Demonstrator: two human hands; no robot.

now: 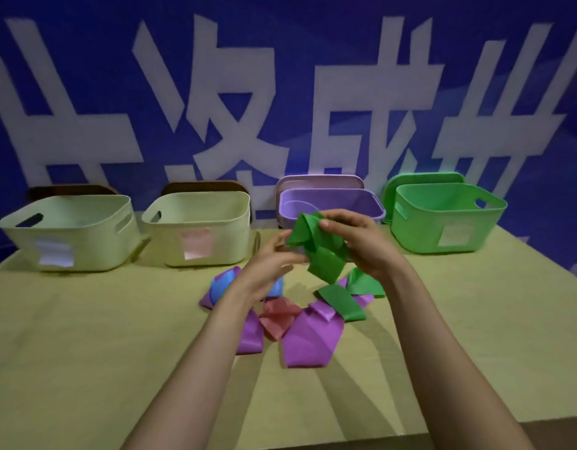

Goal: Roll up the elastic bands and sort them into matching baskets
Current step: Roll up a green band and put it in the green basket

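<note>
A green elastic band (316, 245) is lifted above the table's middle. My right hand (361, 245) grips its upper part with curled fingers. My left hand (270, 267) holds its left edge, blurred. Below lie more bands in a heap: a purple band (309, 342), a red band (277, 316), a blue band (222, 287) and another green band (342, 303). Four baskets line the back: a green basket (449, 219), a purple basket (332, 203), a cream basket with a pink label (199, 228), and a cream basket with a white label (72, 232).
The yellow table (85, 352) runs to a front edge at the lower right. A blue wall with large white characters (280, 92) stands right behind the baskets. Lids lean behind the purple and green baskets.
</note>
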